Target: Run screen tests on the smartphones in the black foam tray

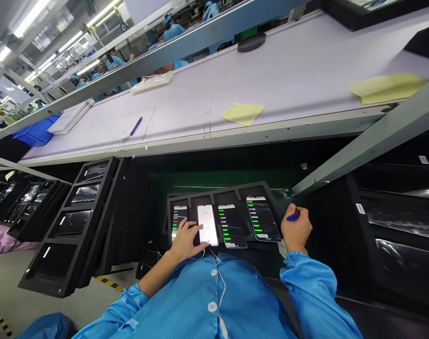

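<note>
- The bright phone (208, 225) is set face up in the tray (230, 197), second from the left, so its white screen can be seen from above.
- It seems to be touched at its left edge and low end by the left hand (184, 241). The fingers and thumb are spread wide, with none wrapped around anything. Whether the phone is being tapped or steadied cannot be told.
- The left phone (179, 215) is partly covered by that hand.
- The third phone (232, 227) and the end phone (262, 219) are laid to the right. All four are set side by side, likely so each screen can be read.
- A blue pen (293, 216) is held in the right hand (297, 230), just beside the end phone. The fingers are curled in around it, likely so the pen is close by.
- A white cord (221, 285) is hung down the blue coat (186, 292).
- A yellow note (243, 113) is laid on the shelf (186, 104), up above the phones.
</note>
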The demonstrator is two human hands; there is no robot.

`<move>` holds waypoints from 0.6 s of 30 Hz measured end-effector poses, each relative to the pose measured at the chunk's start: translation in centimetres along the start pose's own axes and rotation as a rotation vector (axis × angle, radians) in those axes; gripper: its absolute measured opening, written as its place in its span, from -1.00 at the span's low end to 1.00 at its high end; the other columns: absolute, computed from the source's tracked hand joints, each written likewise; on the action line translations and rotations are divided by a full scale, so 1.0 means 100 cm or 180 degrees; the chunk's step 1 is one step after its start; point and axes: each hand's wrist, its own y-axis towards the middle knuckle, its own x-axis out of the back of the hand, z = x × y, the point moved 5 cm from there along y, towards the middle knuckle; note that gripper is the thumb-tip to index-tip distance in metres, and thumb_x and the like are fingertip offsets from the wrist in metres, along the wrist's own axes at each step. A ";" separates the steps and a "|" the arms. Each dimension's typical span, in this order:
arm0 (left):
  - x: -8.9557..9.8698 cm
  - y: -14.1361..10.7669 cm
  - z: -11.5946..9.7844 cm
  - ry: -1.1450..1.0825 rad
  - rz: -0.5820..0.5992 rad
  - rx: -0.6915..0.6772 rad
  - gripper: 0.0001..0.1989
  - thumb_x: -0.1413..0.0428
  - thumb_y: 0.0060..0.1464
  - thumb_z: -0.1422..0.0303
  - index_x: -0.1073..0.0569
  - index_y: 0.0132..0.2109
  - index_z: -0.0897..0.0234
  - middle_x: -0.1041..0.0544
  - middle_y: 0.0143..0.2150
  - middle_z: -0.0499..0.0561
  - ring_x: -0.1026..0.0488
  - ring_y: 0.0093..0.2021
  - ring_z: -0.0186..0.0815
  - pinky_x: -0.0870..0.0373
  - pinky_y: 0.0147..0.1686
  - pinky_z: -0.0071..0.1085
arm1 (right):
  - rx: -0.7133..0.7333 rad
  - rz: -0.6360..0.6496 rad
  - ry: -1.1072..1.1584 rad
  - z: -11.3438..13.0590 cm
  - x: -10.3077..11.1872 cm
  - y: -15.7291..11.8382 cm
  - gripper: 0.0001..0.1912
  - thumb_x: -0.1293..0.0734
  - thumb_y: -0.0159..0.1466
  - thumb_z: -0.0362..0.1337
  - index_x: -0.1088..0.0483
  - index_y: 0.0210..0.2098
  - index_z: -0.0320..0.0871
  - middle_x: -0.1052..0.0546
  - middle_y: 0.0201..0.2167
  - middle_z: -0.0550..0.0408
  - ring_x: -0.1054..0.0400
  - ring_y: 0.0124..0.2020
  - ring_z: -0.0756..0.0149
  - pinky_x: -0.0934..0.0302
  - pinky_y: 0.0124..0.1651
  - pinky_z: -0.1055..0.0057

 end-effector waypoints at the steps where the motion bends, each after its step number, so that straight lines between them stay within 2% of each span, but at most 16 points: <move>1: -0.001 -0.003 -0.004 -0.0037 0.0038 -0.0024 -0.40 -0.31 0.29 -0.02 -0.50 0.34 0.14 -0.70 0.12 0.13 -0.50 0.33 0.06 -0.12 0.55 0.27 | 0.0010 0.0000 -0.0009 0.000 0.000 0.000 -0.38 -0.13 0.51 0.22 -0.50 -0.06 -0.19 -0.55 -0.28 -0.17 -0.37 -0.29 0.02 -0.23 -0.13 0.16; 4: -0.008 -0.002 -0.017 -0.0110 0.0181 -0.0142 -0.38 -0.33 0.27 -0.06 -0.51 0.33 0.12 -0.70 0.12 0.13 -0.51 0.32 0.04 -0.15 0.55 0.24 | 0.0043 -0.0003 -0.0008 0.000 0.000 0.000 -0.36 -0.12 0.51 0.24 -0.50 -0.07 -0.20 -0.55 -0.28 -0.18 -0.37 -0.29 0.04 -0.23 -0.13 0.16; 8: -0.016 0.019 -0.030 -0.0156 0.0280 -0.0315 -0.34 -0.32 0.27 -0.08 -0.48 0.36 0.15 -0.67 0.19 0.17 -0.48 0.37 0.05 -0.13 0.56 0.23 | 0.0041 0.0005 -0.0014 0.002 0.001 0.000 -0.34 -0.11 0.50 0.28 -0.49 -0.08 -0.18 -0.54 -0.30 -0.16 -0.35 -0.32 0.07 -0.22 -0.15 0.18; 12: -0.020 0.035 -0.034 -0.0177 0.0343 -0.0405 -0.34 -0.33 0.28 -0.03 -0.46 0.38 0.15 -0.64 0.26 0.16 -0.45 0.40 0.05 -0.09 0.58 0.23 | -0.0028 0.0057 -0.0037 0.004 0.002 0.000 -0.36 -0.10 0.51 0.27 -0.48 -0.09 -0.15 -0.52 -0.34 -0.09 -0.34 -0.33 0.08 -0.23 -0.15 0.19; 15: -0.019 0.032 -0.034 -0.0233 0.0330 -0.0436 -0.35 -0.33 0.29 0.00 -0.45 0.39 0.12 -0.64 0.27 0.14 -0.46 0.39 0.04 -0.09 0.58 0.22 | -0.0072 0.0087 -0.0044 0.003 0.002 0.000 -0.39 -0.12 0.50 0.25 -0.48 -0.10 -0.15 -0.51 -0.36 -0.08 -0.33 -0.34 0.07 -0.22 -0.16 0.18; 18: -0.014 0.022 -0.028 -0.0267 0.0222 -0.0356 -0.40 -0.32 0.30 -0.01 -0.49 0.35 0.12 -0.66 0.21 0.14 -0.49 0.36 0.03 -0.13 0.56 0.22 | -0.0052 0.0060 -0.0026 0.003 0.002 0.001 -0.39 -0.13 0.50 0.24 -0.48 -0.10 -0.16 -0.51 -0.34 -0.10 -0.34 -0.33 0.06 -0.23 -0.15 0.17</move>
